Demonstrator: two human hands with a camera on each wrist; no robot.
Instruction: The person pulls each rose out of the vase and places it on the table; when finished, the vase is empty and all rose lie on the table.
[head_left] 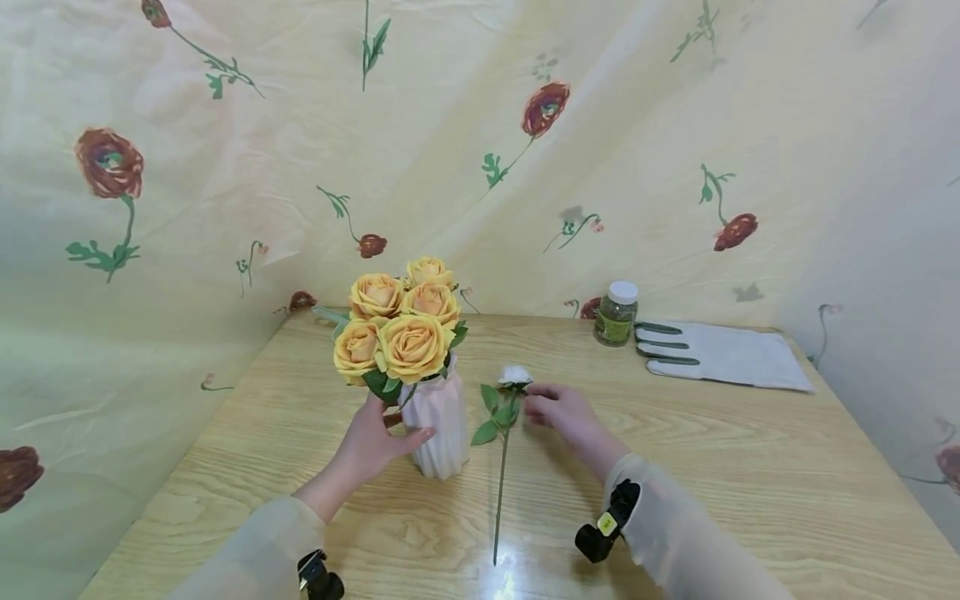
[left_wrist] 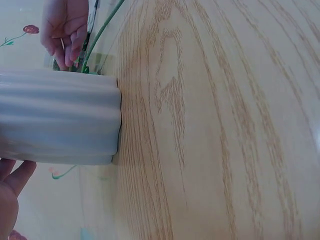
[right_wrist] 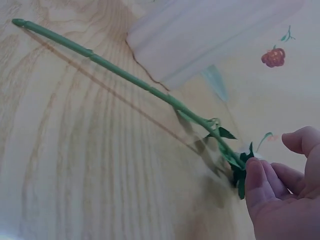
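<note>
Grasping the ribbed white vase [head_left: 441, 433], upright on the wood-grain table [head_left: 705, 467] and filled with yellow artificial roses [head_left: 414, 346], between thumb and fingers of the left hand [head_left: 378, 437]. Touching the single white artificial rose [head_left: 507, 410] just under its bloom with loosely bent fingers of the right hand [head_left: 566, 417], thumb spread apart from them; located just right of the vase, stem pointing toward the person. Placed farther back on the right: a white-lidded glass jar [head_left: 615, 317] beside a pale, dark-fingered glove [head_left: 738, 354].
</note>
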